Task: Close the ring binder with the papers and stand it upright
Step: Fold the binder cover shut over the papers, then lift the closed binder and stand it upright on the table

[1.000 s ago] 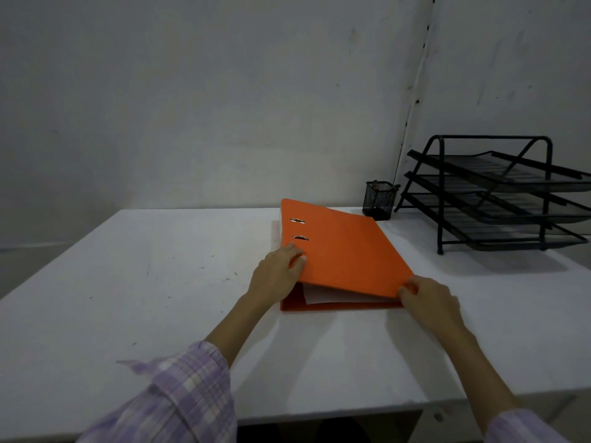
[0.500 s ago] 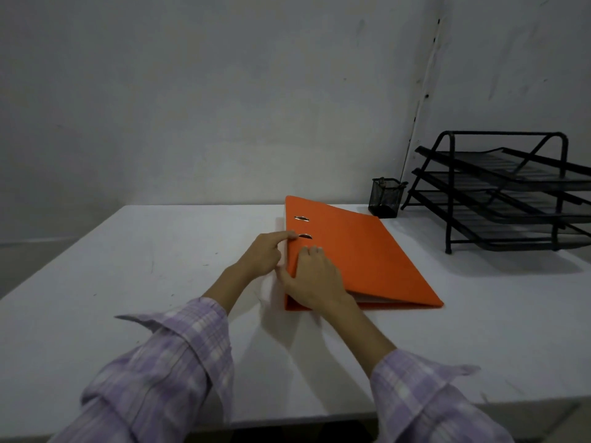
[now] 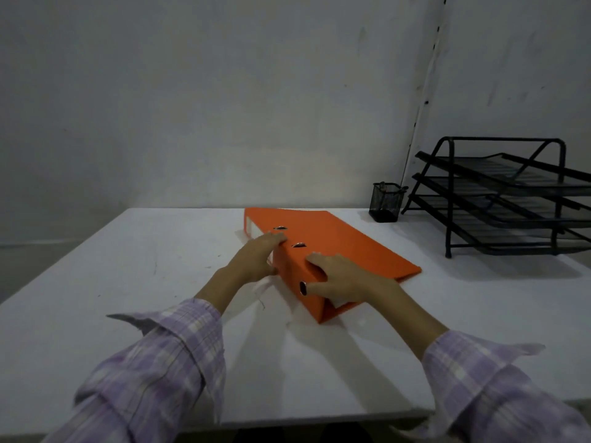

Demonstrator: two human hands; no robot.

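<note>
An orange ring binder lies closed on the white table, its spine tipped up towards me and its far cover edge down on the table. White papers show at its near end. My left hand grips the spine's left side, fingers over the top edge beside the two metal slots. My right hand holds the near end of the spine, thumb by the finger hole, fingers on the cover.
A black mesh pen cup stands at the back of the table against the wall. To its right is a black three-tier wire letter tray. The table's front edge runs close below my sleeves.
The binder's spine side has lifted off the table and its near end has swung towards me. My right hand slid to the spine's near end; my left hand now grips the spine.
</note>
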